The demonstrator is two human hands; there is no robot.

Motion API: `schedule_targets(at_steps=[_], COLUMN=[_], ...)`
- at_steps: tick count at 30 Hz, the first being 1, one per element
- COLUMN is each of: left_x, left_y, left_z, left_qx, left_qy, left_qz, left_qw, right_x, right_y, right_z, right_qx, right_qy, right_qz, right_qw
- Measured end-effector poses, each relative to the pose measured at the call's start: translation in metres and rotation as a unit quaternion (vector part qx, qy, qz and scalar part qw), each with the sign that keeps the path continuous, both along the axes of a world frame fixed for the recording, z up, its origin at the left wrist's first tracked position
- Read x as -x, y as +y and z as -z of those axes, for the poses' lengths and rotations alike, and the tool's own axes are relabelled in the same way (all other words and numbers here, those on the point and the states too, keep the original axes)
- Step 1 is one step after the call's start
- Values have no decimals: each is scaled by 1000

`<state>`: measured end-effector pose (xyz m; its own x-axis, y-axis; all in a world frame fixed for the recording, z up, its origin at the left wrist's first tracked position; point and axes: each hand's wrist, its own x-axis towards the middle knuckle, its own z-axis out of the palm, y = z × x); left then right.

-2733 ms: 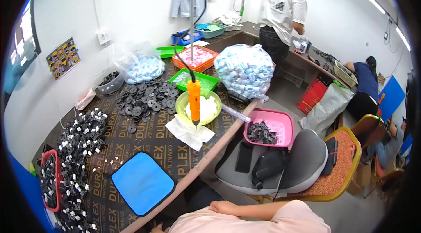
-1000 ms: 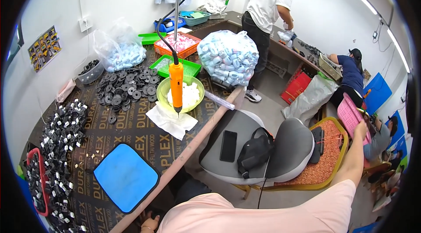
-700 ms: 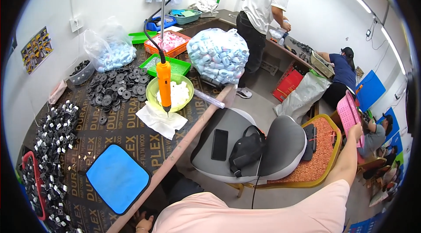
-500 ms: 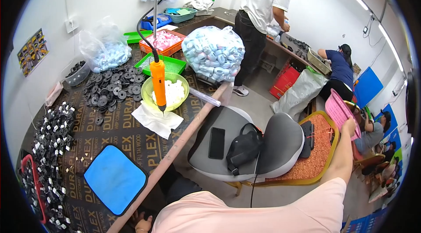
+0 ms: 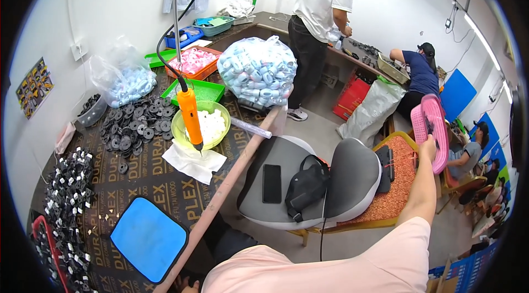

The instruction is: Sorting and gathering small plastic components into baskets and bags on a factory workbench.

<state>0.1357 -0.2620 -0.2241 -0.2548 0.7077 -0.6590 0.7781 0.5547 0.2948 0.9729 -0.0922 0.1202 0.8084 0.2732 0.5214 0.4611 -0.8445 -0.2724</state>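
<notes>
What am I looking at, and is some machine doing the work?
No robot: these are a person's bare hands, seen from a wide fisheye camera on their head, which bends straight edges. The right hand has its grip on a tilted pink basket. The left hand barely shows at the lower edge, so whether it holds anything is unclear. On the table lie black discs, a blue mat and a yellow-green bowl of white pieces; an orange tool hangs above.
</notes>
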Motion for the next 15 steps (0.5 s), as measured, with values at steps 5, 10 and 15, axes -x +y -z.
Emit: schedule_targets(at_steps=[5, 10, 15], left_x=[9, 10, 5], left_y=[-11, -10, 1], left_z=[34, 40, 26], left_qx=[-14, -16, -5], left_qy=[-20, 12, 156], left_qz=[-20, -1, 92], left_qw=[999, 1000, 983], right_x=[-33, -13, 29], right_y=[-5, 3, 12], right_z=[7, 3, -16], right_qx=[-37, -50, -25], right_qy=[75, 101, 95], right_qz=[52, 73, 114], right_qw=[995, 991, 989])
